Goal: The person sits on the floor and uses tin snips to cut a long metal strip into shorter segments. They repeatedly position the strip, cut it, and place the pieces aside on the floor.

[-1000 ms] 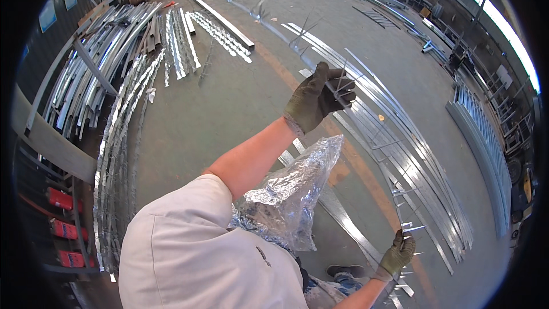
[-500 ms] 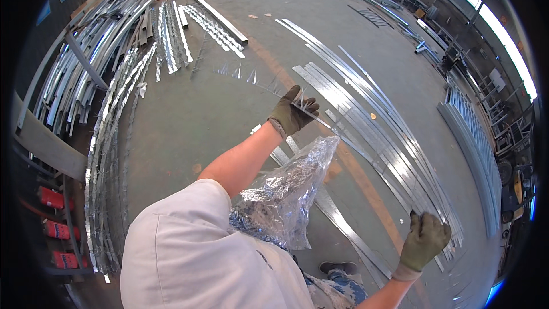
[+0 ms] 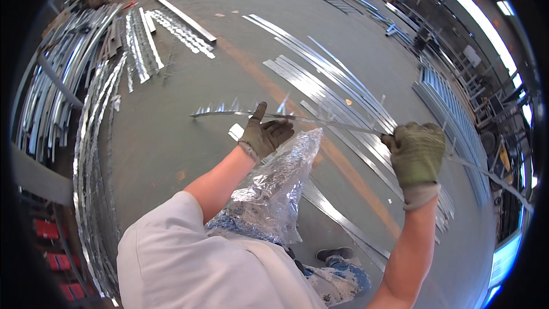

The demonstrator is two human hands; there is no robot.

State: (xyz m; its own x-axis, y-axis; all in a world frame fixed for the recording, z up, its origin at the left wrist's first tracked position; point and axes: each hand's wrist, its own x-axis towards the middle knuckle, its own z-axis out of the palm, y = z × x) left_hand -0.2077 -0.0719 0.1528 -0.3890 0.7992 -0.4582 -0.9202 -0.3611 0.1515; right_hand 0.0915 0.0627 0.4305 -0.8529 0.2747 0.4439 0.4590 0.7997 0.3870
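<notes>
A long, thin metal strip point(image 3: 349, 126) with upright spikes along its left part lies across the view in front of me. My right hand point(image 3: 417, 151), in an olive work glove, is closed around the strip at the right; its far end runs on past the hand. My left hand point(image 3: 266, 133), gloved alike, has its thumb raised and its fingers stretched out. The strip passes at the base of that thumb; whether it touches the palm I cannot tell. Crinkled clear plastic point(image 3: 277, 186) hangs at my waist, just below the left hand.
Flat metal strips point(image 3: 320, 94) lie on the floor ahead and to the right. Spiked strips point(image 3: 97, 137) lie along the left, beside a rack of metal profiles point(image 3: 63, 74). A stack of metal bars point(image 3: 454, 129) stands at the far right. Red containers point(image 3: 51, 229) sit lower left.
My right hand has risen from the lower right and now grips the strip. The left hand has moved left and down, and its fingers have opened. The strip now lies more level.
</notes>
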